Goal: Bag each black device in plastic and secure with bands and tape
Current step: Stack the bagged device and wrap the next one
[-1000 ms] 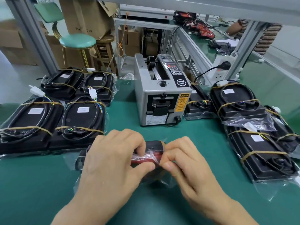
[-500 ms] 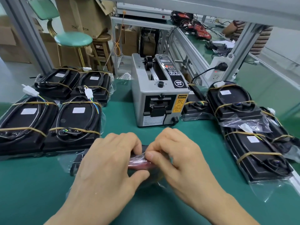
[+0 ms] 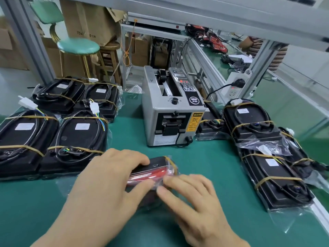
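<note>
Plastic is bunching over the black device (image 3: 156, 172) lying near the middle of the green table (image 3: 213, 166), the left hand (image 3: 106, 186) gripping it while the right hand (image 3: 192, 195), fingers straight, is pressing the loose flap, which could be slipping open untaped.

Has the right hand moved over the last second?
Yes. The right hand has slid back toward the person, away from the tape dispenser, uncovering the bagged device's banded end.
</note>
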